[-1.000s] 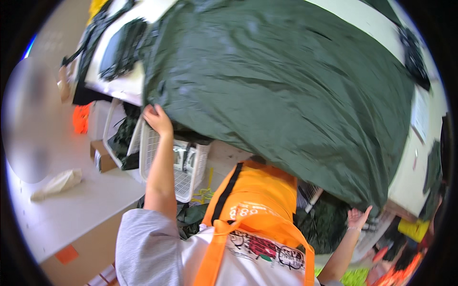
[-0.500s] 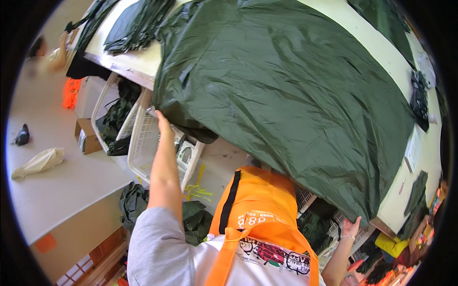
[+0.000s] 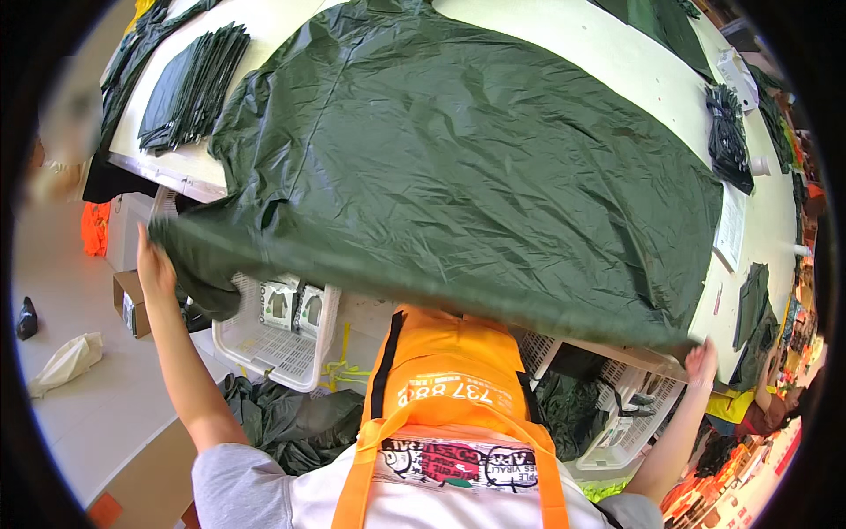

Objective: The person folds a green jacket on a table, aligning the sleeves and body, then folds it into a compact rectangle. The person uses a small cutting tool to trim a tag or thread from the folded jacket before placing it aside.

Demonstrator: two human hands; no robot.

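A large dark green raincoat of thin, creased, shiny fabric lies spread over the white table, its near edge lifted and hanging off the front. My left hand grips its left corner, held out past the table's edge, with a loose flap dangling beside it. My right hand is closed on the right corner near the table's front right edge. Between the two hands the edge is pulled fairly taut, slightly blurred by motion, in front of my orange apron.
Left on the table is a stack of folded dark green pieces. Bundled black bags and a white sheet lie right. Below stand white baskets, one with packets, and crumpled green fabric. A cardboard box sits at left.
My left hand has moved outward to the left with its corner, and my right hand has risen slightly. The raincoat's near edge is now stretched straighter and lifted.
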